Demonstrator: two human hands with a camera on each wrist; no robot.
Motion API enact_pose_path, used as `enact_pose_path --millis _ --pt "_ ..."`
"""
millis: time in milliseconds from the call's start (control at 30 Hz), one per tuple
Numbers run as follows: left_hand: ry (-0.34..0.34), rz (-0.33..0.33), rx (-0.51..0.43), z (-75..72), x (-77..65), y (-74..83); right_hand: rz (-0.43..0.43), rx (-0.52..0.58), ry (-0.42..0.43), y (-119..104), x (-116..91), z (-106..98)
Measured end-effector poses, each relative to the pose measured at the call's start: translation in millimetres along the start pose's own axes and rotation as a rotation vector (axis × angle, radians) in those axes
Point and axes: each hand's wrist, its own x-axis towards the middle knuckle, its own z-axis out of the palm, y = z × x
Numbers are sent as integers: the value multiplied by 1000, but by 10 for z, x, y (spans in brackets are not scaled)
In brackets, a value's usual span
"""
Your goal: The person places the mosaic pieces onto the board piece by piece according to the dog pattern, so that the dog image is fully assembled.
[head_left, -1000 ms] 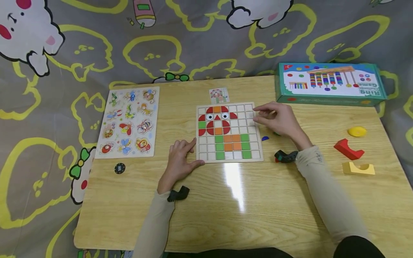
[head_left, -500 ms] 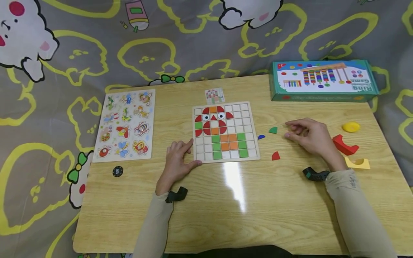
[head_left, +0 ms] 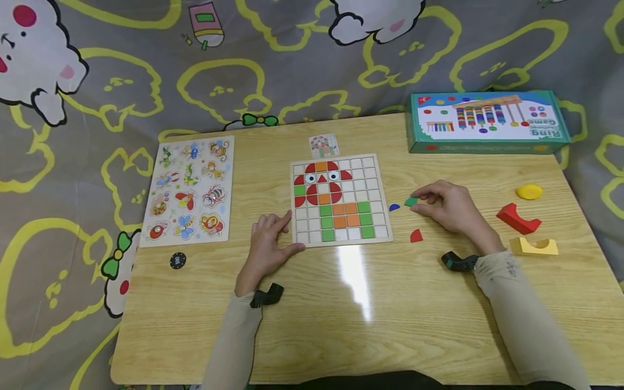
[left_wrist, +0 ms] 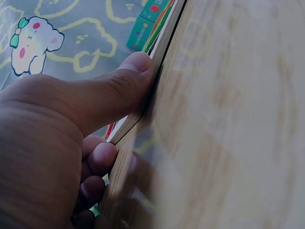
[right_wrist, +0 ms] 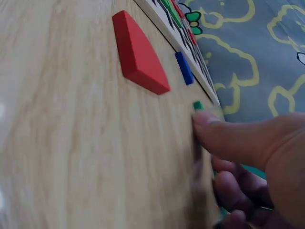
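Observation:
A square wooden mosaic board (head_left: 385, 216) lies mid-table, its grid partly filled with red, orange and green pieces and two eye tiles. My left hand (head_left: 267, 246) rests at its front left corner, index finger on the left edge and thumb at the front edge; in the left wrist view the thumb touches the board's side. To the board's right, my right hand (head_left: 448, 206) pinches a green quarter-circle piece (head_left: 411, 201) low over the table; the fingers partly cover it. A blue half-circle piece (head_left: 394, 207) and a red quarter-circle piece (head_left: 416, 235) lie nearby.
A small picture card (head_left: 323, 145) is behind the board. Further left lie an insect puzzle board (head_left: 224, 216) and a black round chip (head_left: 177, 260). At right are a green game box (head_left: 487, 147), a yellow oval (head_left: 529, 191), a red block (head_left: 518, 219) and a yellow block (head_left: 533, 247).
My right hand drew back rightward from the board's right edge, then came left again to the green quarter-circle piece and took hold of it. The left hand has stayed at the board's corner.

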Motion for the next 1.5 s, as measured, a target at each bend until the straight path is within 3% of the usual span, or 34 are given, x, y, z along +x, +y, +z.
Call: enact_pose_path --millis 167,300,400,567,633,800,967,1300,1500 --pt "0 -4 0 8 -35 2 32 20 45 105 -193 -256" --pt "16 -4 5 -10 -71 -11 131 -18 155 250 -423 -506" --pt "24 -10 7 -36 -94 -22 146 -70 169 308 -578 -570" --pt "28 -7 7 -69 -111 -30 25 -91 155 155 -714 -414" --pt "36 5 8 -73 -110 -33 -15 -72 108 24 -705 -298" --pt "31 39 -5 -57 -94 -28 -67 -11 -45 -238 -551 36" --pt "-11 46 -10 -42 -92 -1 -107 14 -99 -354 -402 248" --pt "-22 17 -24 -103 -108 19 -70 7 -153 -327 -409 269" --pt "-21 23 -72 -113 -77 13 -85 -3 -107 -244 -415 217"
